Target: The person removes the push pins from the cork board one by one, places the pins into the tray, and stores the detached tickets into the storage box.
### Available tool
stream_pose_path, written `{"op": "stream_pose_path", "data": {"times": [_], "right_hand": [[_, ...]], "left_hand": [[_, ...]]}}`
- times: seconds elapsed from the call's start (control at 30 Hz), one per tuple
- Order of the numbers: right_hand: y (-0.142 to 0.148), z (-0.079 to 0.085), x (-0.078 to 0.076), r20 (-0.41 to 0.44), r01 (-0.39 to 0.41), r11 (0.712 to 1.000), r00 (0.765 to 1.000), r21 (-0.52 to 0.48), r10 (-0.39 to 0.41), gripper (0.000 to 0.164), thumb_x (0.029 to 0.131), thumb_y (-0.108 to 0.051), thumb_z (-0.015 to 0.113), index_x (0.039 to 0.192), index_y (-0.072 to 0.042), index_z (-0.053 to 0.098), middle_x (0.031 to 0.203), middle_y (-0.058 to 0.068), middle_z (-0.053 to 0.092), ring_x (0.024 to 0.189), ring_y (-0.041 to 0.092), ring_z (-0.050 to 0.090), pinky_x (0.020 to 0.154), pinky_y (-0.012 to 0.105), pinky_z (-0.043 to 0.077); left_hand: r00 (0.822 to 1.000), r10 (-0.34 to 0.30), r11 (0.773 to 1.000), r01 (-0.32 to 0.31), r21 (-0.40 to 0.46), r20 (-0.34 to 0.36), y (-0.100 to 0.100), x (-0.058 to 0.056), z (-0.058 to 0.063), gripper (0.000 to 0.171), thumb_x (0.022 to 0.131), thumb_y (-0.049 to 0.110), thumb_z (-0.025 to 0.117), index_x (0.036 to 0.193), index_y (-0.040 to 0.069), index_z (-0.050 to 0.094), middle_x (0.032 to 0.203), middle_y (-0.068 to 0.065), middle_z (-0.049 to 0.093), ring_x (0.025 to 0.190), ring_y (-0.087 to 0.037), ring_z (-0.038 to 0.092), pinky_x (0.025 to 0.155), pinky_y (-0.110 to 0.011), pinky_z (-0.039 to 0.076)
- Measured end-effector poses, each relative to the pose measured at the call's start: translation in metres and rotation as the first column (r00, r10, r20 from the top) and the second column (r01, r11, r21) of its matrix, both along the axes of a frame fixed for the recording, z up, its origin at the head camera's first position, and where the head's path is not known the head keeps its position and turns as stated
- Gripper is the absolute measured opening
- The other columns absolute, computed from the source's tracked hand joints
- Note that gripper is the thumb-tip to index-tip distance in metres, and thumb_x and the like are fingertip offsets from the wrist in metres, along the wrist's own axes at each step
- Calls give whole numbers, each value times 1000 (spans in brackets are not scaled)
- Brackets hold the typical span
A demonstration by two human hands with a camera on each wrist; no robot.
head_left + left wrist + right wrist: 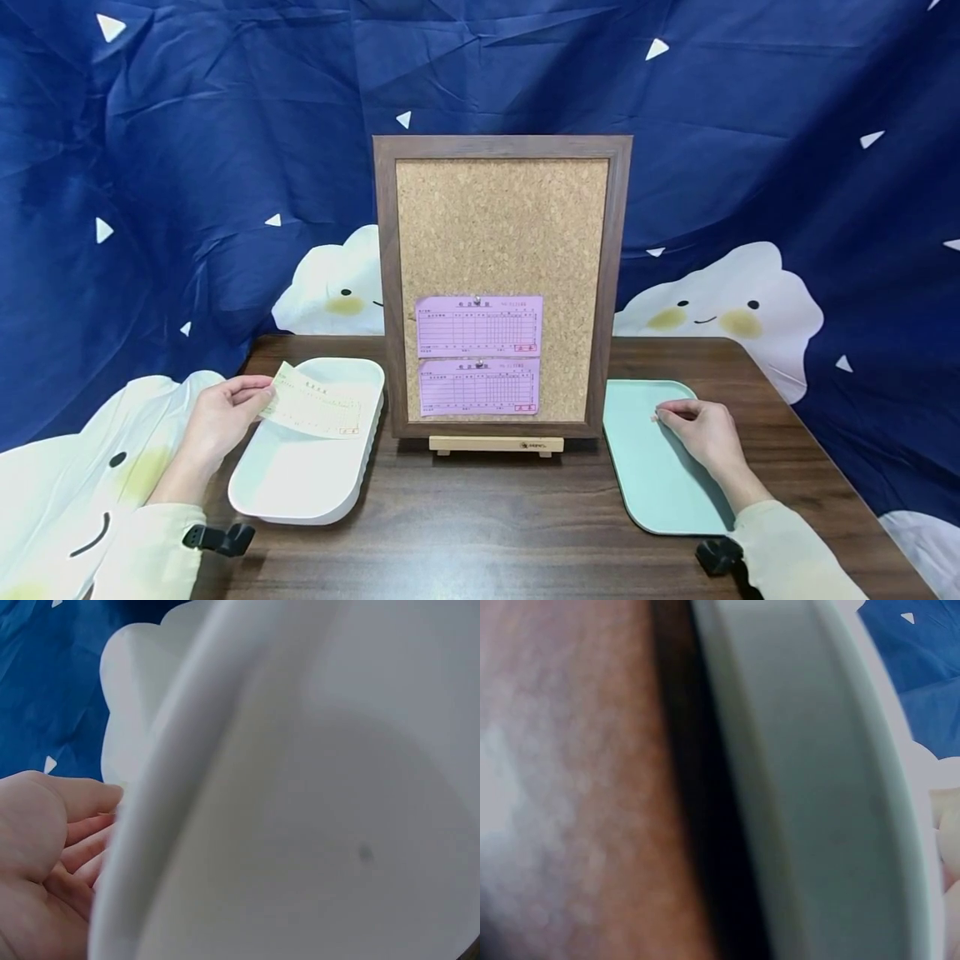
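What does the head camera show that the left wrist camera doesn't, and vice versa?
Only the head view shows the cork board with two purple slips, the pale slip pinched in the left hand, the right hand and the green tray. Only the left wrist view shows that hand's palm and a blurry dark speck on the white tray. Both show the left hand, white tray and blue cloth.

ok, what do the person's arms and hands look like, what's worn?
Left sleeve and right sleeve: pale cream, reaching the wrists. Left wrist camera and right wrist camera: small, black, at the cuffs. Left hand and right hand: no gloves.
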State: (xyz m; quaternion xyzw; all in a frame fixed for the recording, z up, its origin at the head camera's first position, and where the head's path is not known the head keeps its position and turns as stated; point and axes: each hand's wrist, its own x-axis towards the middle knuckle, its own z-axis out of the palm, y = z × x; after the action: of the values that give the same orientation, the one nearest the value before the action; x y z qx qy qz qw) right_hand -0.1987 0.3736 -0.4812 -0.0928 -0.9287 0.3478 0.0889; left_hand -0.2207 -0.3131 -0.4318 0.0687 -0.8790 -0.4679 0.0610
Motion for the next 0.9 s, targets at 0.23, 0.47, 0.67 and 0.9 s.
{"op": "stream_pose_path", "data": {"times": [0.23,0.47,0.67,0.9], "right_hand": [[-2,2,2,18,11,1000,1000,-5,-10,28,105,-22,73,116,3,81,112,20,81,119,42,69,79,18,44],[-2,3,2,20,8,1000,1000,-18,-7,31,105,-25,72,117,3,80,110,20,82,119,42,69,77,16,43],[-2,2,3,24,13,999,1000,-38,-12,32,106,-25,71,119,3,79,115,21,81,123,42,68,80,16,44],[-1,12,8,-5,21,997,1000,-77,-22,36,106,-32,71,124,-1,79,125,20,78,103,0,64,73,10,47]], "left_hand": [[999,-49,998,49,-45,1,3,-1,1,42,111,22,62,141,-6,64,131,-31,73,84,13,63,73,-11,56],[991,-129,991,130,18,-23,4,-3,0,41,114,15,55,144,-11,60,139,-35,66,92,17,63,80,-9,57],[990,-131,985,137,109,-59,3,-5,-1,40,113,10,56,144,-15,58,141,-36,64,98,15,69,86,-11,59],[990,-69,989,84,119,-125,2,-1,6,40,114,16,55,139,-14,60,129,-23,75,95,8,74,85,-14,60]]}}
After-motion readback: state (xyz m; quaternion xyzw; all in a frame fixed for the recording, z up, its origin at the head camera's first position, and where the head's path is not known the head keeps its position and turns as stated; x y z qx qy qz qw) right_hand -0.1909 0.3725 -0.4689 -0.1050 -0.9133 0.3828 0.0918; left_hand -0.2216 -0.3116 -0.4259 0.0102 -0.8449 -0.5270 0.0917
